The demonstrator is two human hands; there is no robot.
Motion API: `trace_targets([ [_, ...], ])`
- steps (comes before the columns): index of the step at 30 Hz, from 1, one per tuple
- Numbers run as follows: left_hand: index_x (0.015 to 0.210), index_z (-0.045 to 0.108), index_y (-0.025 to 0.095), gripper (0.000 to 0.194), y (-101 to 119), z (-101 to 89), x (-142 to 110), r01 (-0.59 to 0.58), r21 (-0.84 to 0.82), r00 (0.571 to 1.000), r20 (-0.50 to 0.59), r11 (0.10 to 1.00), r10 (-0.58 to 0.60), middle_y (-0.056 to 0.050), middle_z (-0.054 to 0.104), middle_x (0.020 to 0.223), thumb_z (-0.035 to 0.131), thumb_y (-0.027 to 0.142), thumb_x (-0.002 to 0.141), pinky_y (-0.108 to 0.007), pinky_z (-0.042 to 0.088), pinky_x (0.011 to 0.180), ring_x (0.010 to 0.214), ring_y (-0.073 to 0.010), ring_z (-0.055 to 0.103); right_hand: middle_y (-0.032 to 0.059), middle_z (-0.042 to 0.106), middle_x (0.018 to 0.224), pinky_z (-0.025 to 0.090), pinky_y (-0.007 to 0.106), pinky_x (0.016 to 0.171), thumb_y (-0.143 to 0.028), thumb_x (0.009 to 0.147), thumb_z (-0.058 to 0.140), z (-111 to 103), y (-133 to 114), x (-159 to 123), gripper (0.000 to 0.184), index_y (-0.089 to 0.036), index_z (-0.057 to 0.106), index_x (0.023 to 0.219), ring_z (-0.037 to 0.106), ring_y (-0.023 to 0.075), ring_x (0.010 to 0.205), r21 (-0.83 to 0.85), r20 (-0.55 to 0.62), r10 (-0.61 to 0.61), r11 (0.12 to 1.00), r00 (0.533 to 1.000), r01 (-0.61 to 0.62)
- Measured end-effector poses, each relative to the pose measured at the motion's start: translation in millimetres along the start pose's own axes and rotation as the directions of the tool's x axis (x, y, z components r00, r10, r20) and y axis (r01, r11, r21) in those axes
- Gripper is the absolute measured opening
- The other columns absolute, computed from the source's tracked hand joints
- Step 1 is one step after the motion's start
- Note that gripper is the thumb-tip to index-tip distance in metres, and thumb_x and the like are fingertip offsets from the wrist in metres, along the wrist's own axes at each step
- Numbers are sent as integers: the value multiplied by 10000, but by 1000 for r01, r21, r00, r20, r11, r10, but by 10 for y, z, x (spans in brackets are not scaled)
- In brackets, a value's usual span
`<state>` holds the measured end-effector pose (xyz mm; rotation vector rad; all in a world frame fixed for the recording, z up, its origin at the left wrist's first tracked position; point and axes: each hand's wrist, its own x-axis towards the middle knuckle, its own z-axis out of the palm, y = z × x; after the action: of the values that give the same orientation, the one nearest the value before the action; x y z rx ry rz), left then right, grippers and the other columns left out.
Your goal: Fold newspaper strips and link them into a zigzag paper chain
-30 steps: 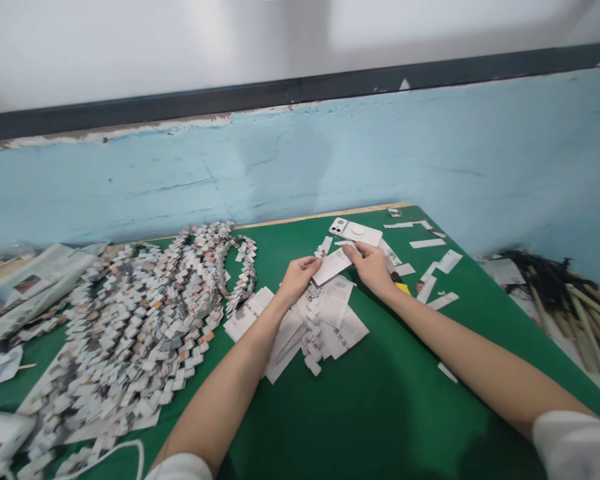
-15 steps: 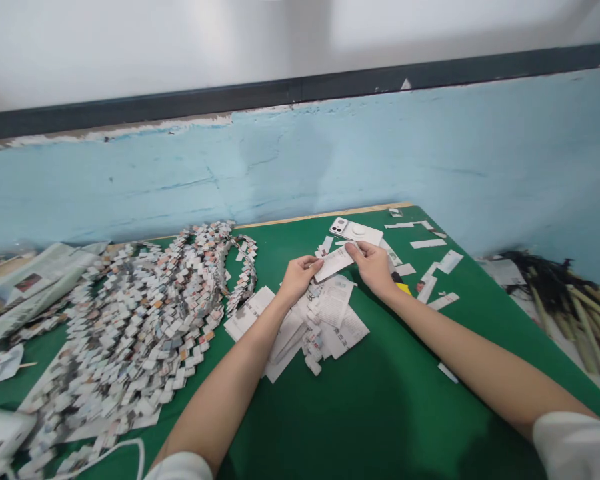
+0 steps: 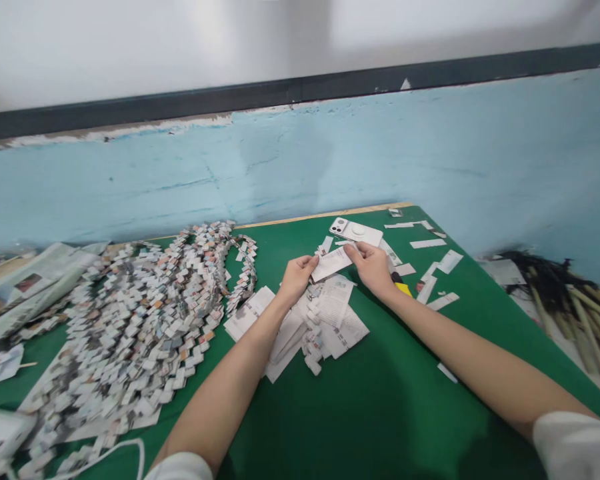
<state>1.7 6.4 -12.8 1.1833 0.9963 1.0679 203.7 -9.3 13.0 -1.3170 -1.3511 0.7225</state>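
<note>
A narrow strip of printed paper is stretched between my two hands above the table. My left hand pinches its left end between thumb and fingers. At the other end, my right hand grips the strip the same way. Below them lie loose printed paper sheets, with a short chain of folded paper pieces on top. Just behind my right hand is a white phone, camera side up. A yellow object, partly hidden by my right wrist, sits beside that hand.
A large heap of folded-paper chains covers the left of the green table. Newspaper lies beyond it. Several paper strips are scattered at right. A white cable runs at front left. Sticks are piled past the right edge.
Both hands stay in nearly the same place with the paper strip between them. My left fingers have shifted slightly at its left end.
</note>
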Motion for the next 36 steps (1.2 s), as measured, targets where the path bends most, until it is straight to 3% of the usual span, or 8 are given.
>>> trace_targets([
  [6, 891, 717, 119, 488, 40, 24, -30, 21, 51, 999, 33, 998, -22, -37, 718, 684, 846, 546, 694, -232, 403, 504, 521, -132, 579, -15, 519, 541, 321, 251, 492, -618, 868, 649, -4, -47, -16, 475, -173, 628, 703, 423, 135, 521, -26, 15, 15, 1000, 1000, -15],
  [14, 778, 689, 126, 419, 49, 40, -45, -13, 11, 998, 69, 1000, 13, -53, 720, 662, 766, 537, 791, -241, 423, 488, 481, -125, 570, -6, 595, 567, 344, 259, 488, -586, 889, 639, 15, 47, -4, 416, -173, 664, 848, 482, 151, 512, 4, 71, 53, 999, 996, -53],
  [18, 764, 697, 123, 425, 50, 47, -49, -18, 48, 996, 83, 999, 14, -48, 707, 640, 762, 542, 795, -242, 418, 481, 470, -119, 552, 87, 746, 995, 514, 360, 779, -449, 897, 652, 37, 147, 31, 336, -191, 647, 1111, 670, 248, 875, -62, 41, -95, 993, 995, 97],
  [21, 783, 705, 119, 441, 60, 52, -56, -14, 83, 994, 107, 996, 5, -47, 702, 628, 756, 556, 799, -238, 405, 476, 467, -114, 537, 114, 669, 1321, 411, 507, 1033, -390, 900, 657, 49, 136, 14, 292, -234, 690, 1144, 580, 330, 1210, -281, 93, -250, 922, 964, 266],
  [24, 792, 704, 114, 455, 73, 54, -67, -25, 114, 991, 135, 993, 10, -43, 695, 615, 745, 567, 810, -231, 391, 470, 465, -109, 525, 84, 633, 1401, 315, 572, 1081, -415, 935, 639, 66, 85, -36, 207, -266, 758, 1016, 489, 370, 1317, -402, 213, -289, 845, 933, 354],
  [27, 784, 699, 114, 487, 78, 56, -77, -60, 126, 983, 177, 990, 37, -42, 682, 592, 682, 595, 858, -229, 396, 477, 463, -107, 517, 84, 678, 1337, 325, 564, 1070, -430, 930, 653, 82, 70, -53, 210, -253, 766, 920, 513, 362, 1301, -379, 249, -284, 851, 926, 363],
  [31, 774, 696, 122, 512, 49, 62, -77, -75, 113, 982, 180, 991, 54, -42, 680, 584, 633, 617, 888, -232, 405, 480, 446, -104, 506, 87, 737, 1205, 406, 517, 1045, -410, 891, 676, 62, 158, 33, 214, -238, 763, 797, 610, 329, 1196, -235, 170, -233, 934, 957, 269],
  [36, 750, 692, 126, 510, -12, 39, -37, -62, 24, 991, 121, 998, 59, -51, 688, 602, 642, 615, 886, -235, 407, 466, 442, -108, 521, 112, 766, 1046, 496, 441, 963, -441, 835, 710, -31, 291, 179, 255, -198, 764, 781, 692, 288, 1024, -72, -66, -121, 991, 990, 116],
])
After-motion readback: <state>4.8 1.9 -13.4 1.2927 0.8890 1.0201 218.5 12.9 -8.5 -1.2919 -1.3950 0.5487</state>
